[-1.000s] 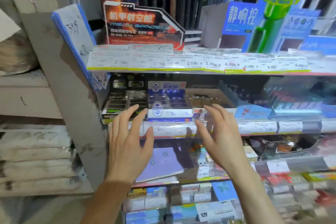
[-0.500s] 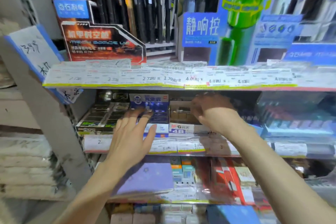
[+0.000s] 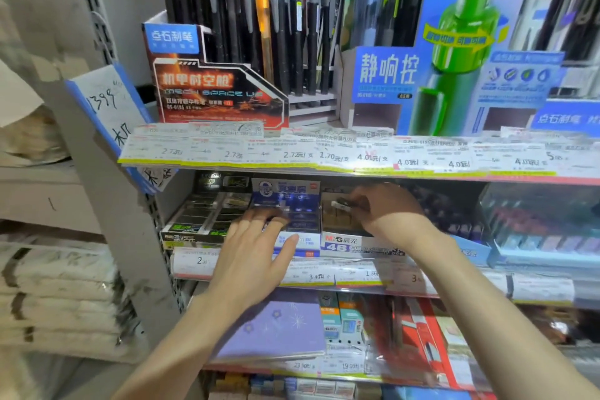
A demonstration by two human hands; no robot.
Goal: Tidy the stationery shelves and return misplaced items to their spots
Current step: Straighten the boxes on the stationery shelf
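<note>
On the middle shelf, 3 open eraser display boxes sit side by side: a green-and-black one (image 3: 198,221) at the left, a blue-and-white one (image 3: 289,208) in the middle, and a 4B eraser box (image 3: 354,242) at the right. The left hand (image 3: 256,253) lies flat with fingers nearly straight over the front of the blue-and-white box, its thumb against the box's front panel, gripping nothing. The right hand (image 3: 383,208) reaches into the 4B eraser box with fingers curled, pinching what looks like a small wrapped eraser (image 3: 341,204) just above the rows inside; whether it is going in or coming out cannot be told. I judge the tidying to be at an early or middle stage: these 3 boxes stand roughly aligned behind the price strip (image 3: 324,273), while the shelf below, with a purple notebook (image 3: 276,331) and mixed packets, looks crowded and is probably still to be sorted.
</note>
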